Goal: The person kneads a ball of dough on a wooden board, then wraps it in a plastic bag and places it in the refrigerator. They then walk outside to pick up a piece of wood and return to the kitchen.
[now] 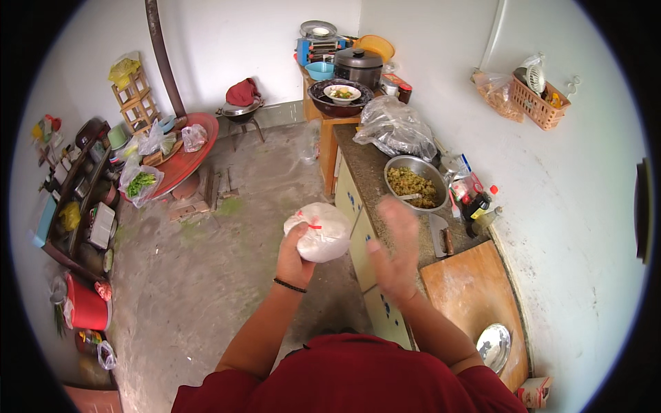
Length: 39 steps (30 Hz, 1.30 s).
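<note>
My left hand (297, 253), with a dark beaded bracelet at the wrist, grips a rounded white bundle in a thin plastic bag (323, 240) with red marks on it. The bundle is held over the floor, left of the counter. To its right my right hand (397, 253) is raised, blurred, fingers extended, holding nothing. Beyond that hand a metal bowl (443, 199) of chopped filling (410, 180) with a spoon stands on the counter. A cleaver (438, 235) lies near a floury wooden board (465, 279), which bears a round metal plate (494, 347).
Bottles (476, 206) stand along the wall side of the counter (356, 155), and a plastic-covered heap (397, 126) lies farther back. A cooker (359, 64) stands at the far end. A red round table (199, 165) and loaded shelves (77, 206) are at left.
</note>
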Tool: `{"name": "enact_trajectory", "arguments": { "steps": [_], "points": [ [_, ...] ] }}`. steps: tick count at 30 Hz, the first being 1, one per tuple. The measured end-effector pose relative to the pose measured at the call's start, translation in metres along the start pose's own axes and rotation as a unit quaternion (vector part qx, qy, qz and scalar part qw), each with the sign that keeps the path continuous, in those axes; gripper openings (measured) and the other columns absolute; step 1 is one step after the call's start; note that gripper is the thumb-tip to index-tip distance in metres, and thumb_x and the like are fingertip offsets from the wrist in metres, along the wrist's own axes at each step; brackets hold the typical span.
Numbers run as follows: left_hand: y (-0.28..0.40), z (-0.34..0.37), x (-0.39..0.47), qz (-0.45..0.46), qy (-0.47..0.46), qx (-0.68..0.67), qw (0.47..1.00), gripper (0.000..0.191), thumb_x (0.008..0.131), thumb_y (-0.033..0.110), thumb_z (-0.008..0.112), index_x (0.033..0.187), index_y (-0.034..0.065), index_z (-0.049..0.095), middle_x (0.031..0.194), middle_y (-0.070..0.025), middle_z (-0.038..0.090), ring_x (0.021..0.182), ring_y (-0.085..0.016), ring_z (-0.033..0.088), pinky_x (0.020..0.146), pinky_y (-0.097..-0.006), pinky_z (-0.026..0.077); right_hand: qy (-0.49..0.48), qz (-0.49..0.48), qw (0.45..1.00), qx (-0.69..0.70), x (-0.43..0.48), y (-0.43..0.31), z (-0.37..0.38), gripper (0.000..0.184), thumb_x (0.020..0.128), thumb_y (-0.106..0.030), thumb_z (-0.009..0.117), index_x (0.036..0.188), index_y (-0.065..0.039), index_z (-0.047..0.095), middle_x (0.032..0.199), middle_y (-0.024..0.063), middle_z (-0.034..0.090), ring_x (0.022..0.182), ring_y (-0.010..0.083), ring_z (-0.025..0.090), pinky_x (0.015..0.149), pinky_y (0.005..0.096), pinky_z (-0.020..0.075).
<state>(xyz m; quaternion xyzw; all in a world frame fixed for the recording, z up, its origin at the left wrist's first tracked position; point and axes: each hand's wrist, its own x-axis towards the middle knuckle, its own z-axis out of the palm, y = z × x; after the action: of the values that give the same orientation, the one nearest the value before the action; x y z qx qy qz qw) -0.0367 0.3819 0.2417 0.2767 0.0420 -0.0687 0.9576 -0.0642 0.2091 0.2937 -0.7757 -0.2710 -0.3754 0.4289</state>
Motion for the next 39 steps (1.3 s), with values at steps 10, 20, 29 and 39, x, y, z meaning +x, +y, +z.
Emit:
{"name": "enact_trajectory", "arguments": {
  "steps": [10, 20, 29, 39],
  "points": [
    [0.002, -0.017, 0.007, -0.126, -0.062, -0.017, 0.99, 0.044, 0.094, 0.033, 0.045, 0.129, 0.0067, 0.041, 0.124, -0.011, 0.052, 0.114, -0.026, 0.051, 0.096, -0.0425, 0.042, -0.007, 0.429, 0.819, 0.382, 0.008, 0.042, 0.057, 0.044, 0.089, -0.025, 0.048, 0.125, 0.0, 0.047, 0.123, 0.0106, 0.052, 0.107, 0.018, 0.051, 0.094, 0.0344, 0.0391],
    [-0.02, -0.04, 0.026, 0.081, -0.063, 0.357, 0.928, 0.069, 0.079, 0.009, 0.067, 0.134, 0.0025, 0.026, 0.121, -0.012, 0.048, 0.11, -0.023, 0.05, 0.093, -0.0353, 0.043, 0.054, 0.454, 0.833, 0.313, -0.056, 0.073, 0.115, 0.042, 0.095, -0.024, 0.041, 0.126, 0.003, 0.046, 0.119, 0.0106, 0.054, 0.103, 0.0167, 0.052, 0.091, 0.0284, 0.0412],
    [0.011, -0.105, 0.081, -0.123, 0.059, 0.111, 0.984, 0.047, 0.081, 0.016, 0.057, 0.125, 0.0059, 0.046, 0.119, -0.0125, 0.055, 0.109, -0.029, 0.054, 0.093, -0.0468, 0.044, -0.009, 0.666, 0.662, 0.345, -0.094, 0.253, 0.026, 0.031, 0.091, -0.026, 0.051, 0.114, -0.005, 0.053, 0.107, 0.0078, 0.057, 0.099, 0.0179, 0.055, 0.083, 0.0365, 0.0472],
    [0.126, -0.215, -0.043, -0.01, 0.487, 0.103, 0.867, 0.043, 0.075, 0.025, 0.059, 0.118, 0.0237, 0.052, 0.121, -0.0072, 0.051, 0.112, -0.034, 0.049, 0.081, -0.0537, 0.045, 0.349, 0.759, 0.405, 0.372, -0.162, 0.464, -0.086, 0.043, 0.083, -0.023, 0.061, 0.115, 0.001, 0.046, 0.118, 0.0216, 0.045, 0.104, 0.0374, 0.05, 0.074, 0.0512, 0.0509]
  ]
}}
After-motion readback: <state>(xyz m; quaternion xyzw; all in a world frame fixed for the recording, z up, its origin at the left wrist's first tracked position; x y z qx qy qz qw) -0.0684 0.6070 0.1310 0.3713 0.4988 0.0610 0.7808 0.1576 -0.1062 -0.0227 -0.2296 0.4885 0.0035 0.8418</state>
